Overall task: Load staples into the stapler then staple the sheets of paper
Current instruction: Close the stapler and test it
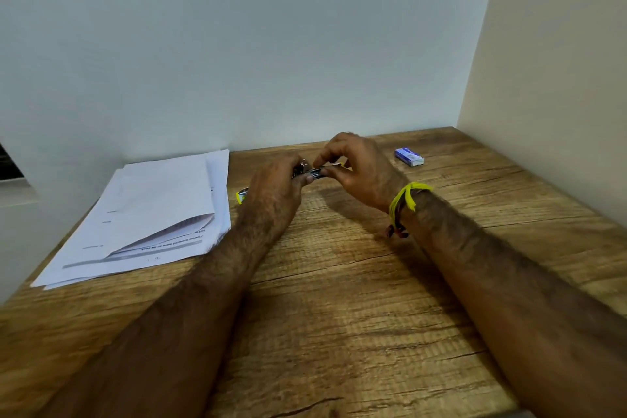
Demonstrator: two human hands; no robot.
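Table edges: I see the wooden table (339, 299) meet a pale wall along its far side and a cream wall on the right, forming a closed corner at far right.
Open room: the broad bare wood between and beneath my two forearms, reaching to the near edge.
Sheets of paper (149, 214): a loose white stack at far left, against the far wall, its top sheet lifted and folded at the near corner; its left corner overhangs the table's left edge.
Staple box (409, 156): small, blue and white, lying flat near the far right corner, well apart from both hands.
Stapler (314, 173): dark with metal glints, held above the table between the hands; a yellow-tipped end (241, 195) shows behind my left wrist. Mostly hidden.
Left hand (276, 185): fingers curled round the stapler.
Right hand (356, 166): fingertips pinching the stapler's right end; yellow thread (405, 197) tied at the wrist.
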